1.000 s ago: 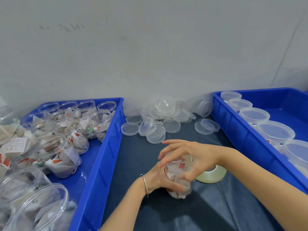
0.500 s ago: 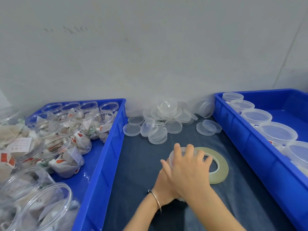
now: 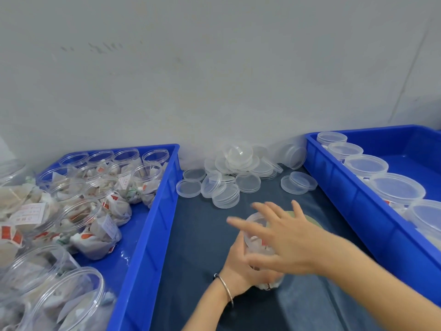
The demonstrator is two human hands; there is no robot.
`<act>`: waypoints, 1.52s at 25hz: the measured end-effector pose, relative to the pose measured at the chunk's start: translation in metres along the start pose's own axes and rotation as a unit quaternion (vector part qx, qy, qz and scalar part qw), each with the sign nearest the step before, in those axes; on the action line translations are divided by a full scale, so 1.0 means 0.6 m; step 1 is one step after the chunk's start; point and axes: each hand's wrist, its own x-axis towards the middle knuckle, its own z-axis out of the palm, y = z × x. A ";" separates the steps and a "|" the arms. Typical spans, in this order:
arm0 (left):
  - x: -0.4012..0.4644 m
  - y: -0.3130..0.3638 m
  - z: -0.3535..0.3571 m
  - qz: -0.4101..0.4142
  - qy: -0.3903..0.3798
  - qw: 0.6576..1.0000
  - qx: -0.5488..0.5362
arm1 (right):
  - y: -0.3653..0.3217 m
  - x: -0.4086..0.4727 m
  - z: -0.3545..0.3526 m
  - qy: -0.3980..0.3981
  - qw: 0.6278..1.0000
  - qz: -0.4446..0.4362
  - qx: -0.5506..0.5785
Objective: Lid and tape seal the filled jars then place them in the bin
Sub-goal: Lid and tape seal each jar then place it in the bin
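From the head camera, a filled clear jar [image 3: 256,237] stands on the dark bench [image 3: 198,235], between two blue bins. The left hand [image 3: 238,266] grips the jar's near side, fingers curled around it. The right hand [image 3: 284,237] is above the jar with its fingers straight and spread, blurred, holding nothing. A roll of tape [image 3: 312,219] peeks out just behind that hand. Loose lids [image 3: 238,170] lie heaped near the wall. The right bin [image 3: 353,194] holds lidded jars; the left bin [image 3: 152,223] holds open, filled ones.
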 end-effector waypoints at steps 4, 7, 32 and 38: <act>0.000 -0.014 -0.004 -0.024 0.004 0.999 0.037 | 0.034 -0.009 0.001 0.017 0.992 -0.117 0.036; -0.001 -0.012 0.006 -0.028 0.025 0.998 0.060 | 0.001 -0.009 0.031 0.158 0.986 -0.051 0.028; 0.024 0.083 0.020 -0.218 0.168 0.954 0.119 | 0.080 -0.125 0.109 0.219 0.850 0.322 0.354; -0.058 0.169 0.029 0.049 0.140 0.988 0.038 | 0.000 -0.169 0.067 0.303 0.794 0.200 0.487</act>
